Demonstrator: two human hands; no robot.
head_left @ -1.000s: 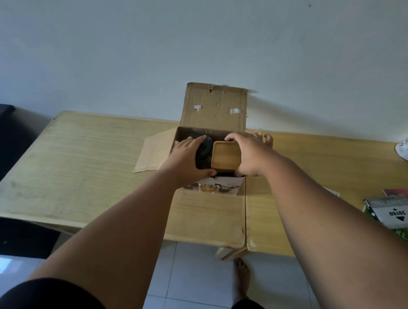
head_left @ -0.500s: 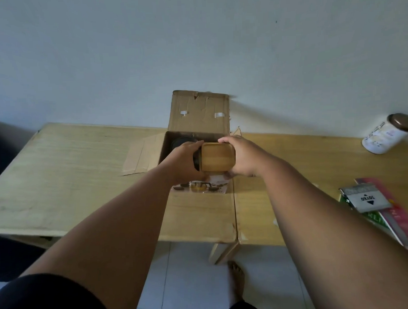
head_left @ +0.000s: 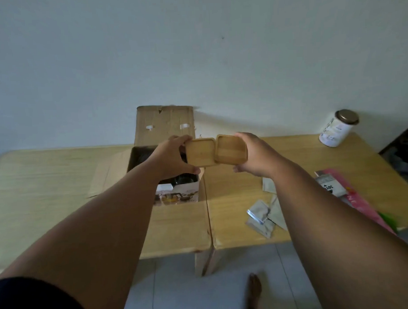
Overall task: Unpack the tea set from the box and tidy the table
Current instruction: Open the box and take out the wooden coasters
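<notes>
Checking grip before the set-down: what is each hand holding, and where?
Left hand pinches the left wooden tray by its left edge; right hand pinches the right wooden tray by its right edge.

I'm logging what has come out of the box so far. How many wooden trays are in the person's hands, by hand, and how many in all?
Wooden tray in the left hand: 1
Wooden tray in the right hand: 1
Total: 2
</notes>
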